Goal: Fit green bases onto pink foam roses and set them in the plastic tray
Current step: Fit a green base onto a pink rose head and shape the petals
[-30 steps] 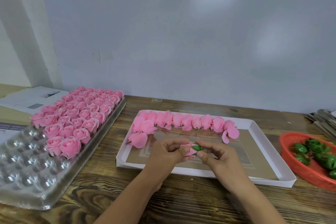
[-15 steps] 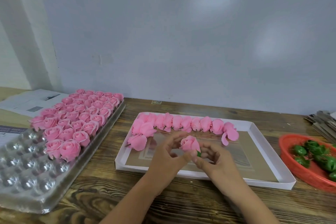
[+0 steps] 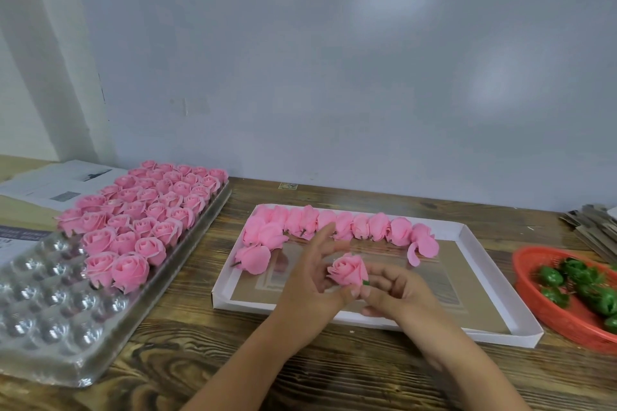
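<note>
Wooden worktop (image 3: 334, 374), dark grain, both forearms come in from the bottom edge. Left hand (image 3: 310, 280) and right hand (image 3: 397, 297) meet above the near edge of the white cardboard tray (image 3: 494, 334). Pink foam rose (image 3: 349, 270) held between them, bloom facing up and slightly left. Left thumb and a lower finger pinch the rose at its underside; the other left fingers (image 3: 325, 237) stand up, spread, off the rose. Right fingers curled, tips pinching the rose's underside at the green base (image 3: 366, 283); only a small sliver of green shows, so can't tell how far it is seated.

Left of the hands, clear plastic tray (image 3: 50, 327) lies angled on the worktop. Its near cups show no roses; far part packed with finished roses (image 3: 147, 220) in rows, blooms up. Nearest filled row ends at the tray's right edge, near the left hand but apart from it.

Right edge: red plastic basket (image 3: 551, 314), partly cut off, holding loose green bases (image 3: 591, 290).

Farther inside the white cardboard tray, unfinished roses (image 3: 337, 227) lie on their sides in a row along the far wall, a few more at the left end, one with loose petals at the right end.

Far left, printed papers (image 3: 56, 183) under and behind the plastic tray. Far right, stack of flat grey card pieces (image 3: 591, 227). Behind all, pale panel (image 3: 334, 77) against the wall.
</note>
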